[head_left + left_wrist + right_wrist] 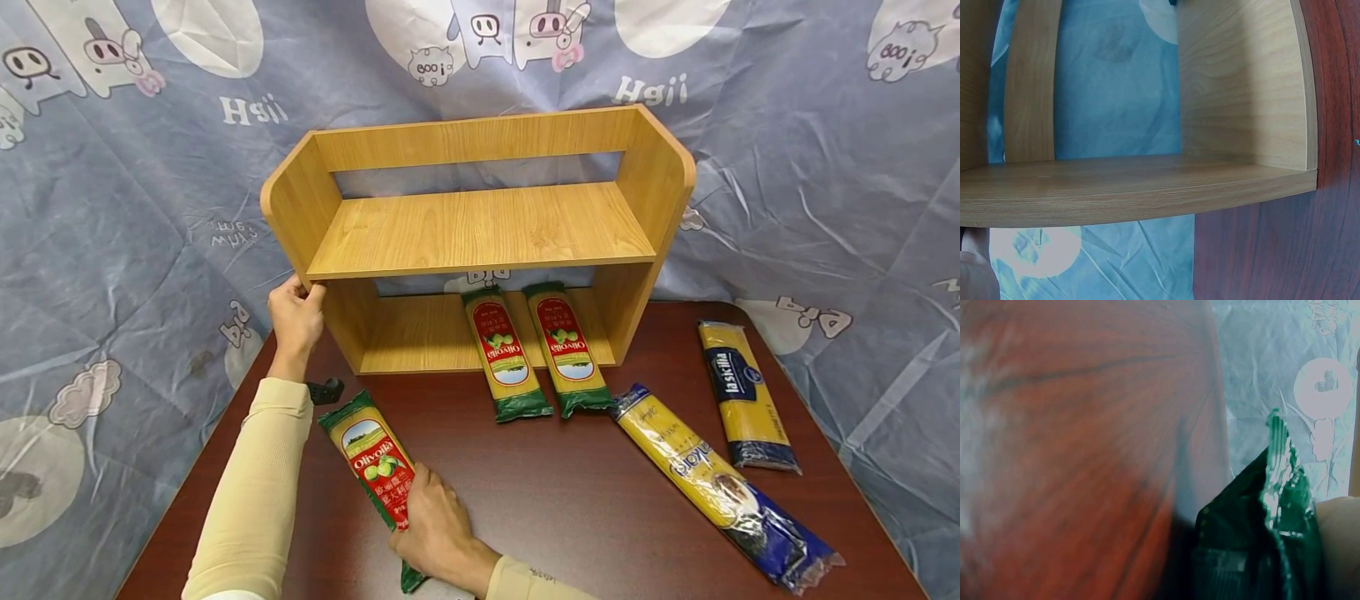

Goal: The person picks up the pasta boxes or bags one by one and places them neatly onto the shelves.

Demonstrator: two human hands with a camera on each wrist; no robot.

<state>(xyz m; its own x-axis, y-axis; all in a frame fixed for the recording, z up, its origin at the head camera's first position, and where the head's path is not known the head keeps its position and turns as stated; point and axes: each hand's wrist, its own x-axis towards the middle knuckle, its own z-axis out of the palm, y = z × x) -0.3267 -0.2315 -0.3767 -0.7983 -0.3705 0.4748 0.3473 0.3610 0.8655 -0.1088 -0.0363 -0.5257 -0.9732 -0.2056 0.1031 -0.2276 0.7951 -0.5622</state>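
Observation:
My left hand point(296, 321) grips the left side panel of a two-tier wooden shelf point(480, 229), just below its middle board. Only a bit of that hand point(977, 275) shows in the left wrist view, against the panel's edge. Near the front of the table, my right hand point(438, 529) holds a red, yellow and green pasta packet point(371, 454) by its lower part. The packet's green crimped end point(1291, 512) fills the lower right of the right wrist view. Two matching pasta packets, one left point(501, 350) and one right point(567, 346), lie on the lower tier with their green ends jutting out over the front.
On the right of the dark red table point(555, 500) lie a yellow and blue pasta packet point(705, 475), set slantwise, and another point(746, 396) behind it. A patterned blue-grey cloth point(135, 250) hangs behind and beside the table.

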